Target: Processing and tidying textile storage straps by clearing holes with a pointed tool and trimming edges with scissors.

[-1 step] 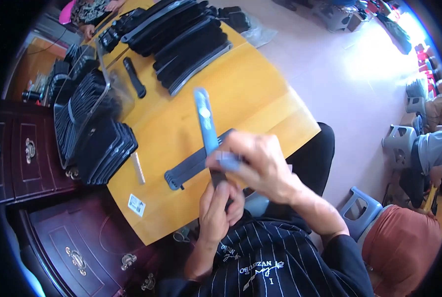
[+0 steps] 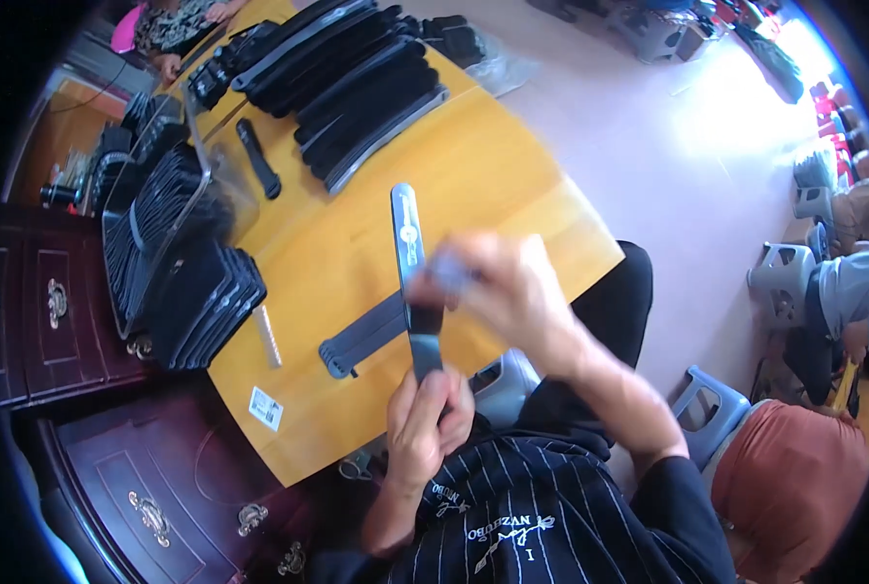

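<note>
My left hand [image 2: 428,420] is closed around the lower end of a long, flat dark strap [image 2: 407,226]. The strap stands up from the fist, with a rounded tip and pale printing on its face. Beside its middle, my right hand [image 2: 507,287] is bent into a pinch and smeared by motion. A small bluish-grey thing [image 2: 451,273] shows at its fingertips, too blurred to name. Behind the held strap, a small stack of similar dark straps [image 2: 366,336] lies on the yellow wooden table [image 2: 498,185], partly covered by the strap and hand.
Piles of black straps [image 2: 357,97] fill the table's far side; a single strap [image 2: 257,161] lies near them. At left are a clear bin [image 2: 196,146] and a stack of black pieces [image 2: 211,302]. A white label [image 2: 265,409] lies near the edge. Another person [image 2: 167,39] sits beyond.
My right hand has moved up along the strap and blurred more, uncovering its lower part above my left fist. The strap now looks sharper. My left hand stays closed on it.
</note>
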{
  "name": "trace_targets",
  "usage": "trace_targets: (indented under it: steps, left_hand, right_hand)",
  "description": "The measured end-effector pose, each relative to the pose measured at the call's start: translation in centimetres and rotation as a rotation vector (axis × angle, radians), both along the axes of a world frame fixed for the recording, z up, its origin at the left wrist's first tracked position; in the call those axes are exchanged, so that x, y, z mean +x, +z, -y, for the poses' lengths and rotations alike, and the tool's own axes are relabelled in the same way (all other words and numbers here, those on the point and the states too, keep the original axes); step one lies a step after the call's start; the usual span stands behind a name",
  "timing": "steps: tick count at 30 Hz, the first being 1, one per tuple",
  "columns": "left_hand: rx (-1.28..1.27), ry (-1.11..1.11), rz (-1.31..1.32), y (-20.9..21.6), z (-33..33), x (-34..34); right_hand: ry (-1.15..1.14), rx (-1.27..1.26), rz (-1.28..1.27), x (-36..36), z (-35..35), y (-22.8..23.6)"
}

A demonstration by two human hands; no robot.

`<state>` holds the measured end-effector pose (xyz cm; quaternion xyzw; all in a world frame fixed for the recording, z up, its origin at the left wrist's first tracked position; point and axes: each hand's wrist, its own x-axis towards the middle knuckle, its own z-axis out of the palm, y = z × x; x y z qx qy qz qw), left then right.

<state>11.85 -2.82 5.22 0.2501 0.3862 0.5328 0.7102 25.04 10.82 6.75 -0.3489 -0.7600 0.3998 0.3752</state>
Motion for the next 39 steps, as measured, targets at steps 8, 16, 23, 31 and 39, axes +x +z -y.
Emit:
trace_targets:
  steps: [8, 16, 23, 31, 39]
  left_hand:
    - [0.04, 0.098, 0.075, 0.0, 3.4, -2.4]
    - [0.09, 0.107, 0.069, -1.2, 0.6, -1.6]
    - [0.119, 0.177, 0.1, -1.7, 0.8, -2.2]
    - [0.177, 0.243, -0.012, -2.6, 2.2, -4.8]
    - [0.195, 0.238, 0.0, -2.7, 2.7, -5.0]
  right_hand:
    - [-1.143, 0.199, -0.106, 17.4, -17.2, -1.8]
    - [-0.673, 0.597, 0.616, 5.1, -12.1, -5.1]
    - [-0.324, 0.445, 0.615, -3.3, -10.6, -7.6]
    - [-0.32, 0.259, 0.591, -7.1, -10.2, -7.7]
    - [-0.23, 0.035, 0.586, -6.7, -9.7, -6.1]
